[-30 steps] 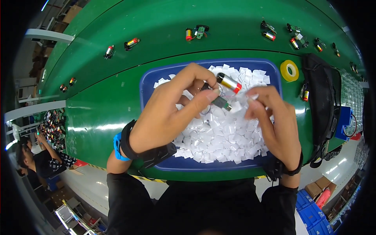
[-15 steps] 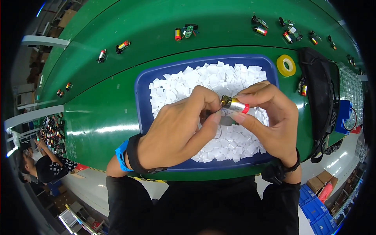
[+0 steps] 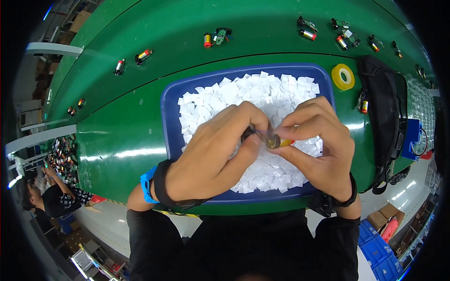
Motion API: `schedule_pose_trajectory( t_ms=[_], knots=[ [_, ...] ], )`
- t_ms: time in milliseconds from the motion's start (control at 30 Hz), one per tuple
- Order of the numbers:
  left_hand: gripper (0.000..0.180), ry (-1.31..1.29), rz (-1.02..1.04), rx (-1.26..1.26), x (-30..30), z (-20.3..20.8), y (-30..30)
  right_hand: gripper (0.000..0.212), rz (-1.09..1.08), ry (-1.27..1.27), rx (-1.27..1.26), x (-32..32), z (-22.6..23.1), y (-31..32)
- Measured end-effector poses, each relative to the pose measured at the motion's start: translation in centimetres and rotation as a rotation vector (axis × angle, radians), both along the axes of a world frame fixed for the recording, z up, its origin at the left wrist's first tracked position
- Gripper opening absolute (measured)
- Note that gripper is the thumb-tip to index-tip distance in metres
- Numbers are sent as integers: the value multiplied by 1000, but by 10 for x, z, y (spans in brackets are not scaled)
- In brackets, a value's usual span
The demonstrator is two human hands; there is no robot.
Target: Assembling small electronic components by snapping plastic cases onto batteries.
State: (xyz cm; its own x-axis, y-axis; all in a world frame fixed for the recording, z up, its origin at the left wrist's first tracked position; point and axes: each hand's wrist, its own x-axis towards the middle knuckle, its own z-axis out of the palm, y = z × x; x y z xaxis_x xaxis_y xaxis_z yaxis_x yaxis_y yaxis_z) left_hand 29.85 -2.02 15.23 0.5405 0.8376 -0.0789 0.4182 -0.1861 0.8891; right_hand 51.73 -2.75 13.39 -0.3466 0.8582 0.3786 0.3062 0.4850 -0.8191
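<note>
My right hand (image 3: 323, 152) pinches a small cylindrical battery (image 3: 273, 141) with a yellow and red wrap, its clear-brown end turned toward my left hand. The thumb and fingertips of my left hand (image 3: 211, 157) close on a small dark part (image 3: 247, 132), mostly hidden by the fingers and blurred. Both hands hover nearly fingertip to fingertip over a blue tray (image 3: 169, 119). Many small white square paper pieces (image 3: 267, 174) fill the tray.
Several battery and circuit board assemblies (image 3: 220, 37) lie along the green belt at the back. Right of the tray are a yellow tape roll (image 3: 335, 77), another battery assembly (image 3: 363, 107) and a black bag (image 3: 378, 122). A co-worker (image 3: 56, 199) sits far left beside a parts heap (image 3: 63, 159).
The battery has turned in my right fingers, its end now facing my left hand and lower. The assemblies on the back belt have shifted slightly left.
</note>
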Motion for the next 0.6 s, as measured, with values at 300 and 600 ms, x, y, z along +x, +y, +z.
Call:
schedule_pose_trajectory(
  t_ms=[300,600],
  knots=[
    [21,-618,188,-809,-3,4,16,27,-6,-92,353,-11,-2,-4],
    [31,-464,45,-635,-5,-6,10,26,-77,-187,383,-8,2,-5]
  ],
)
